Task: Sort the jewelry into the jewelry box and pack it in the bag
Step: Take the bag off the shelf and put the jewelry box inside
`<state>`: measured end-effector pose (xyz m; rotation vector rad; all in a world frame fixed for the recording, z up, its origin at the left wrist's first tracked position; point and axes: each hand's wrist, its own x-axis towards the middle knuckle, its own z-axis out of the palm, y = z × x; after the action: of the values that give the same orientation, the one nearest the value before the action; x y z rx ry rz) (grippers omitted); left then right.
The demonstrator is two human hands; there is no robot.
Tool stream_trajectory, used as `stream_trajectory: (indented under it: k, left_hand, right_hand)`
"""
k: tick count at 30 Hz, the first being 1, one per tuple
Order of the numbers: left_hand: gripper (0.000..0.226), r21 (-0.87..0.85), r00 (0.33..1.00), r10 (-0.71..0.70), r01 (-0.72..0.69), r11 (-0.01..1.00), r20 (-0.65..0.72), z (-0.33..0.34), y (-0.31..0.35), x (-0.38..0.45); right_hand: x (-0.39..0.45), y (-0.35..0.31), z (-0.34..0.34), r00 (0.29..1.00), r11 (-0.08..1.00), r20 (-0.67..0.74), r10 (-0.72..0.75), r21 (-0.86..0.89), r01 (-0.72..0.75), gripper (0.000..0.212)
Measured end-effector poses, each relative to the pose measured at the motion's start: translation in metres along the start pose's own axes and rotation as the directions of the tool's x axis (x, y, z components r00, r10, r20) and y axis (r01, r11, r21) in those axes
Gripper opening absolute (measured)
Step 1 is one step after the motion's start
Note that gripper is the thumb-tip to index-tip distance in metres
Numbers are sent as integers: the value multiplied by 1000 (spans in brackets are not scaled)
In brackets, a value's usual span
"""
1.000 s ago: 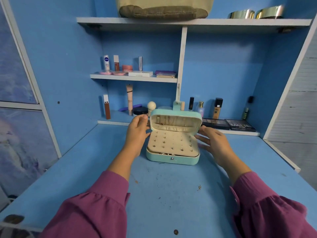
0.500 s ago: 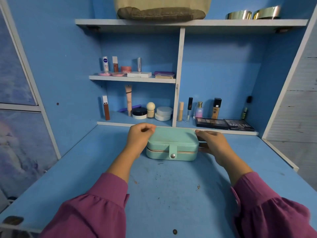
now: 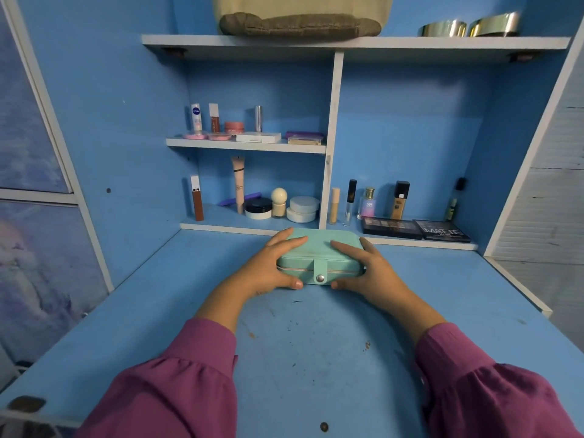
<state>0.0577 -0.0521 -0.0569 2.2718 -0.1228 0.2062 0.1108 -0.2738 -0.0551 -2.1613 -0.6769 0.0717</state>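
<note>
Mint-green jewelry box (image 3: 319, 249) lies shut on the blue desk (image 3: 316, 358), its snap tab fastened at the front, just in front of the low cosmetics shelf (image 3: 252, 227). Left hand (image 3: 268, 268) grips the box's left end, fingers over the lid, thumb curled under the front edge. Right hand (image 3: 368, 270) grips the right end the same way (thumb tip near the snap). Canvas bag (image 3: 300, 17) sits on the top shelf (image 3: 442, 42), high above the box. Eyeshadow palettes (image 3: 414, 230) lie just right of the box, behind it.
</note>
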Motion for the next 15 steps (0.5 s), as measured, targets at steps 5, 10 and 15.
stream_trajectory:
  k: [5,10,15]
  left_hand:
    - [83,7,999,17,-16,1000,-41,3,-4,-1]
    - [78,42,996,40,-37,998,-78,3,-7,-3]
    - [77,86,995,29,-21,996,-93,4,-4,-6]
  right_hand:
    - [1,1,4,996,999,-93,-15,-51,10,71]
    - [-2,-2,3,995,999,-100,-2,-33,-1,66]
    - [-4,0,3,996,999,-84,-25,-38,22,66]
